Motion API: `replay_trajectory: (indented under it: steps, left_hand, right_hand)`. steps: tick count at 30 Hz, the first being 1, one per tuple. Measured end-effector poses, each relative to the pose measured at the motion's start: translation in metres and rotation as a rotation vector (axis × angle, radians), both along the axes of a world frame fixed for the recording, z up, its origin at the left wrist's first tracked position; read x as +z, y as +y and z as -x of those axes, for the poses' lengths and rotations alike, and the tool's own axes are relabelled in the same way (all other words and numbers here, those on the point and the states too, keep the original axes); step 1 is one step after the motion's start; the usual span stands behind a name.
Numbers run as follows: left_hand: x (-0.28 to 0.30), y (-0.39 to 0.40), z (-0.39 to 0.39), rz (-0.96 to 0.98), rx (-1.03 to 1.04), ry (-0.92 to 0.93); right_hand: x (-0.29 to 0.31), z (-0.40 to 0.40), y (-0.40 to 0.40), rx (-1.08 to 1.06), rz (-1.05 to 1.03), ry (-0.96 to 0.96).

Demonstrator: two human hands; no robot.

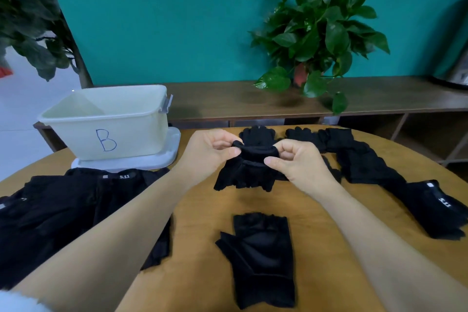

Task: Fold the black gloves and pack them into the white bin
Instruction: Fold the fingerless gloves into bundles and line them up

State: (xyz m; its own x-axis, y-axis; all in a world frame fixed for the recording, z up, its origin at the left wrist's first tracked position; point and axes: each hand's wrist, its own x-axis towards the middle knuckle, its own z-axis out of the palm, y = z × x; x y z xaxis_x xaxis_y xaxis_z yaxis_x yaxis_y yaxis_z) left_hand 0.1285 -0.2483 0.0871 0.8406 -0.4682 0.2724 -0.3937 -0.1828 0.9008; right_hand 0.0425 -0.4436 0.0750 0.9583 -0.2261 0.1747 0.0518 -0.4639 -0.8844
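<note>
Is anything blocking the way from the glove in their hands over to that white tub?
Nothing visible does. Both hands, left hand and right hand, hold the glove above the table; the white bin sits open-topped to the left.

Black glove (247,172) aloft; white bin (109,124) upright.

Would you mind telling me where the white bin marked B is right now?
In the head view, the white bin stands at the table's far left on a white lid, behind the left pile of black gloves.
</note>
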Motion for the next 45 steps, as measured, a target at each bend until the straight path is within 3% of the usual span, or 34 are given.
replay_trajectory:
  steps: [9,15,22,28,34,41,45]
  left_hand:
    - [-0.052,0.020,0.031,-0.152,-0.038,-0.158]
    - [-0.065,0.038,0.062,-0.160,-0.028,-0.313]
    - [-0.088,0.053,0.098,-0.269,-0.091,-0.591]
    - [-0.126,0.059,0.126,-0.410,-0.183,-0.577]
    - [-0.136,0.055,0.131,-0.377,-0.118,-0.531]
    - [-0.123,0.050,0.137,-0.290,-0.094,-0.626]
    - [-0.138,0.049,0.147,-0.359,-0.149,-0.629]
  right_hand:
    - [-0.041,0.032,0.003,0.020,0.345,-0.025]
    - [-0.046,0.066,0.015,0.044,0.459,-0.030]
    - [-0.066,0.113,0.029,0.032,0.769,-0.304]
    - [-0.105,0.139,0.034,0.100,0.911,-0.298]
    - [-0.113,0.139,0.039,0.083,0.926,-0.338]
    - [-0.099,0.144,0.039,-0.042,1.016,-0.555]
    - [-0.122,0.160,0.041,0.001,1.049,-0.533]
